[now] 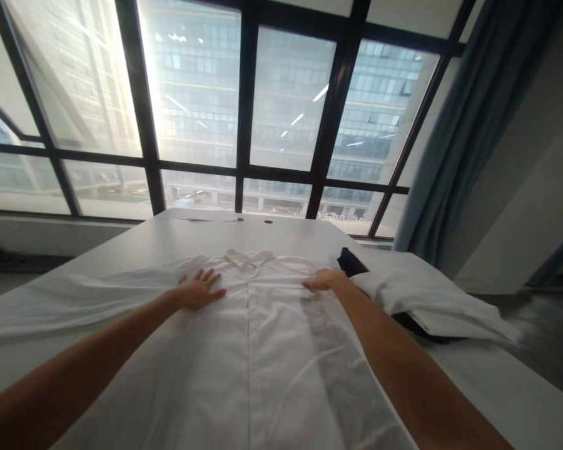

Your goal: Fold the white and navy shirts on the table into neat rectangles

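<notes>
A white button-front shirt (216,362) lies face up on the table, its collar (249,257) towards the window. One sleeve (89,300) stretches out to the left. My left hand (199,289) rests flat on the upper left chest of the shirt, fingers spread. On the opposite side, near the shoulder, my right hand (324,280) is closed at the cloth, its thumb side towards the placket; most of its fingers are hidden. Loose wrinkles run down the shirt's right side below that hand.
Right of my right forearm lies a heap of white cloth (431,294) with a dark piece (406,322) under it. Papers (199,214) lie at the far end of the white table (281,234). Beyond stand large windows (291,100) and a blue curtain (469,131).
</notes>
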Tool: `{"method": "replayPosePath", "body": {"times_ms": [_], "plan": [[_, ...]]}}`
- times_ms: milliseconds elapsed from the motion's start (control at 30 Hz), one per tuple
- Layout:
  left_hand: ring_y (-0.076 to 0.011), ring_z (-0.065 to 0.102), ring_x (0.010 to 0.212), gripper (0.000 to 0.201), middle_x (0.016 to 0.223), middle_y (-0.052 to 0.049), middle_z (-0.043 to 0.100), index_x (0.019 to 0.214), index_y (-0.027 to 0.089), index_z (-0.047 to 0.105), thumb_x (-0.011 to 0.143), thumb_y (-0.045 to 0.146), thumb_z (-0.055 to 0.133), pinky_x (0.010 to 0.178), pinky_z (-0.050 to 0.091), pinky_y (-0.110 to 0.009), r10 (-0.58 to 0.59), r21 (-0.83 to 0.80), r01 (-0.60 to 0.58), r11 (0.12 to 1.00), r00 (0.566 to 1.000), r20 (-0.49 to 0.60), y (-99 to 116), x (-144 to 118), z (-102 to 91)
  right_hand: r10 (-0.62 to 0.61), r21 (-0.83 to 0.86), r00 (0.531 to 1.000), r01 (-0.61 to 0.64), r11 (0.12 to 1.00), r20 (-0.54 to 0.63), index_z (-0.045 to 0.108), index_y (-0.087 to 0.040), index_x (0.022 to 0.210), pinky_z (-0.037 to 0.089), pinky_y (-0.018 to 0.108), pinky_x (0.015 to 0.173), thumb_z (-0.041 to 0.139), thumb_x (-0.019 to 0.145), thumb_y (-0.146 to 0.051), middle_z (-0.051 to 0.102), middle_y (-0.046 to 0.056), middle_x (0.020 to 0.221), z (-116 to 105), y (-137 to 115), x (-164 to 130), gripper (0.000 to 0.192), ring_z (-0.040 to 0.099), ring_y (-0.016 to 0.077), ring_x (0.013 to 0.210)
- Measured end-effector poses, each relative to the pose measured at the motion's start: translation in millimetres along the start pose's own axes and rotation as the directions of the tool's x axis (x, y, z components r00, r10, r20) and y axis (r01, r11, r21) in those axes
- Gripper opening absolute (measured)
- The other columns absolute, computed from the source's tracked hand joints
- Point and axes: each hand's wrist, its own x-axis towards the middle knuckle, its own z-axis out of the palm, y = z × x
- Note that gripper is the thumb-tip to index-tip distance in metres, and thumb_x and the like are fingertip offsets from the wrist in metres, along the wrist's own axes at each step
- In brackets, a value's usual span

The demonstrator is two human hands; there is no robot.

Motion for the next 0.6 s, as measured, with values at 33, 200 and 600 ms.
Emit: {"method": "replayPosePath", "body": {"times_ms": [33, 200, 600], "plan": [[-0.0378, 0.035, 0.139, 0.059, 0.154, -0.014, 0.037, 0.142, 0.025, 0.047, 0.095, 0.055, 0.031, 0.103, 0.033, -0.065, 0.011, 0.008, -0.010, 1.000, 1.000, -0.027, 5, 6, -5.8, -0.056, -0.016, 0.998, 0.056, 0.998, 0.006, 0.067, -0.018, 0.121, 0.035, 0.050, 0.104, 0.073, 0.074, -0.053, 0.059, 0.017, 0.129, -5, -13, 3, 0.059, 0.052, 0.0350, 0.120], [-0.0269, 0.056, 0.115, 0.041, 0.131, -0.011, 0.060, 0.121, 0.021, 0.064, 0.098, 0.026, 0.031, 0.094, 0.046, -0.044, 0.164, 0.081, -0.144, 0.986, 0.914, -0.371, 44, 61, -27.5, -0.335, 0.135, 0.915, 0.370, 0.919, -0.225, 0.070, -0.021, 0.113, 0.044, 0.032, 0.097, 0.051, 0.094, -0.031, 0.061, 0.009, 0.126, -3, -105, 17, 0.029, 0.059, 0.0222, 0.112], [-0.0229, 0.065, 0.093, 0.028, 0.106, -0.011, 0.069, 0.101, 0.019, 0.073, 0.090, 0.027, 0.048, 0.077, 0.049, -0.031, 0.062, -0.136, -0.134, 0.981, 0.897, -0.438, 50, 120, 3.8, -0.464, 0.141, 0.849, 0.506, 0.851, -0.252, 0.067, -0.020, 0.114, 0.047, 0.028, 0.089, 0.055, 0.085, -0.013, 0.057, 0.010, 0.121, 23, -154, 41, 0.032, 0.061, 0.0213, 0.102]]}}
